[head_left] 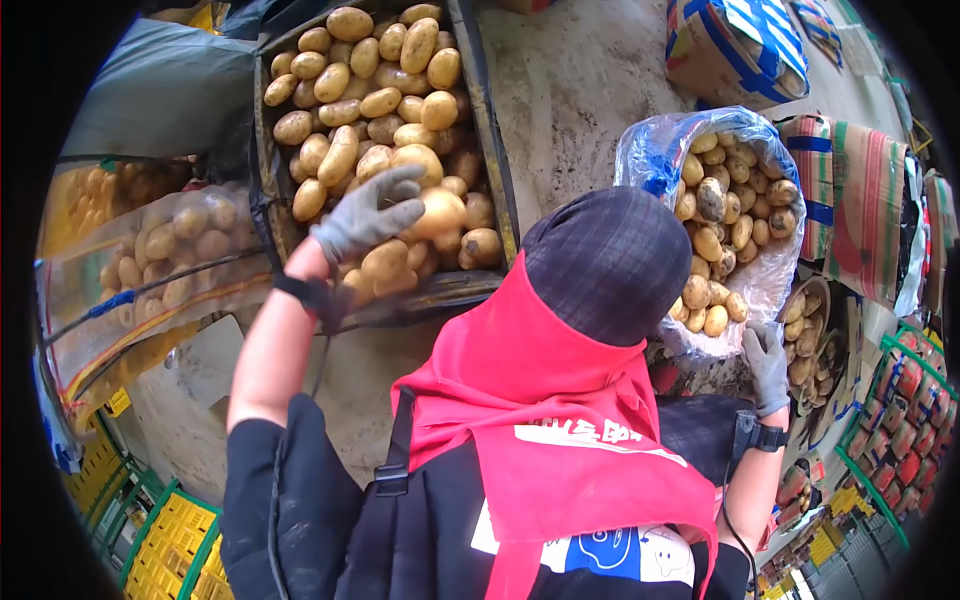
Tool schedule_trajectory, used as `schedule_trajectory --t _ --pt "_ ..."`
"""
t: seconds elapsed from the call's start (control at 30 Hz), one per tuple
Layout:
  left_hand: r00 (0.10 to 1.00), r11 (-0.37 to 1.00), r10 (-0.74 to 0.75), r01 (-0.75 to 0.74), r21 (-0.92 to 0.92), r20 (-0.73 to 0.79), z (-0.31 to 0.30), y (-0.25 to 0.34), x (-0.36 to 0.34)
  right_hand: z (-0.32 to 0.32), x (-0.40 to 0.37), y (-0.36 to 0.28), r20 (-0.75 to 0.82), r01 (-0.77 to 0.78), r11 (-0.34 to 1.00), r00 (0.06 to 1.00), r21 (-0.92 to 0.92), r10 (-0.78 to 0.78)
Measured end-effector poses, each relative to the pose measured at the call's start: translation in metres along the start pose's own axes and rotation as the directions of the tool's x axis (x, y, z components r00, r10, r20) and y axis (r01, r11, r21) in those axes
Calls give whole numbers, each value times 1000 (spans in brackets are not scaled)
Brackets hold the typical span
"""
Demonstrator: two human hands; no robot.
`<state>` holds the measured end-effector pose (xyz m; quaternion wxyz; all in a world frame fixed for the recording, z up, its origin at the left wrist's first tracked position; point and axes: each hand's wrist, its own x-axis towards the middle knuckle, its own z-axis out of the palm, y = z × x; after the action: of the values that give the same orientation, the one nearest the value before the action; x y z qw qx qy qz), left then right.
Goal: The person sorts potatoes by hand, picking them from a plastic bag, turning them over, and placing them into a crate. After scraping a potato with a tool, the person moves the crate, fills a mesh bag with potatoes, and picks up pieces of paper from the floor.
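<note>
My left hand (368, 215), in a grey glove, reaches over a dark-edged crate (497, 150) heaped with potatoes (340, 155). Its fingers are spread, and a motion-blurred potato (440, 213) lies right at the fingertips. On the other side, my right hand (766, 366), gloved in grey too, is at the near rim of a clear plastic bag (645, 150) that holds many potatoes (735, 205). Its fingers are closed on the bag's edge, though the fingertips are partly hidden. Some potatoes in the bag carry dark soil or blemishes.
Left of the crate, more potatoes sit behind clear plastic sheeting (170, 250). Taped cartons (740, 55) and a striped box (865, 205) stand at the right. Beyond are a green rack (855, 450) of red packs and yellow crates (175, 540) at lower left. The concrete floor (565, 100) is dirty.
</note>
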<state>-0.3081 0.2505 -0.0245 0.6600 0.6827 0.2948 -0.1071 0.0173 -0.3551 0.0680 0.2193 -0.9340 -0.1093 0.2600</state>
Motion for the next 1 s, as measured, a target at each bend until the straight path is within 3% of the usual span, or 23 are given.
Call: schedule_trajectory --t 0.03,0.07,0.13,0.17,0.2,0.27,0.3,0.37,0.4,0.47,0.5,0.53,0.6,0.63,0.67,0.73,0.8,0.87,0.9,0.93,0.97,1.0 --pt "977 935 161 -106 339 -137 9 -21 -16 1 0 11 11 -73 995 997 74 72" --pt "912 749 352 -139 648 -211 21 -32 -34 1 -1 14 8 -62 995 998 78 61" --pt "818 536 427 114 837 -385 52 -56 -62 1 -4 16 -45 -1 1000 999 -7 0" --pt "800 499 352 279 820 -487 70 -53 -70 2 -4 18 -38 -65 993 997 100 69" --pt "761 503 382 305 809 -525 79 -73 -71 2 -5 21 -39 -53 993 998 103 58" --pt "797 719 176 296 629 -577 83 -70 -70 1 -7 25 -59 134 986 988 -97 -140" --pt "792 719 185 295 630 -582 78 -75 -71 0 -13 14 -64 135 986 988 -99 -141" --pt "868 674 425 -113 730 -259 60 -87 -75 -1 -22 1 -54 112 992 992 -56 -115" --pt "864 668 432 -115 736 -257 54 -82 -78 -1 -26 -3 -34 79 997 996 -16 -80" --pt "823 610 560 -331 720 -95 40 -69 -79 -5 -33 -8 -28 100 994 994 -43 -101" --pt "851 701 504 -305 645 -146 41 -49 -82 -5 -37 -8 -15 114 990 993 -80 -115" --pt "849 694 511 -315 647 -135 42 -41 -74 -4 -39 -4 -26 107 991 994 -75 -109" --pt "793 722 543 -272 637 -277 42 -27 -48 -5 -41 6 -8 93 996 996 -19 -93" --pt "784 677 524 -145 721 -334 43 -17 -30 -3 -44 3 -35 52 999 998 0 -52" --pt "797 625 452 37 780 -401 45 -11 -9 -2 -44 6 -44 55 998 998 0 -55" --pt "844 691 195 244 681 -500 52 2 33 1 -43 7 -81 69 996 995 63 -64" --pt "855 725 20 345 597 -518 53 14 63 0 -44 2 -86 93 996 992 16 -91" --pt "879 743 59 277 609 -473 44 6 67 -1 -43 1 -89 78 994 994 79 -71" --pt "907 754 266 15 657 -326 38 -9 67 -3 -43 -6 -107 98 995 990 20 -95" --pt "869 704 466 -250 665 -167 40 -10 59 -5 -41 -6 -117 97 995 989 25 -94" --pt "856 764 485 -315 563 -179 43 -11 52 -7 -40 -5 -104 102 994 990 29 -98" --pt "879 822 416 -254 511 -233 51 -4 38 -8 -40 -3 -93 105 994 991 36 -101"
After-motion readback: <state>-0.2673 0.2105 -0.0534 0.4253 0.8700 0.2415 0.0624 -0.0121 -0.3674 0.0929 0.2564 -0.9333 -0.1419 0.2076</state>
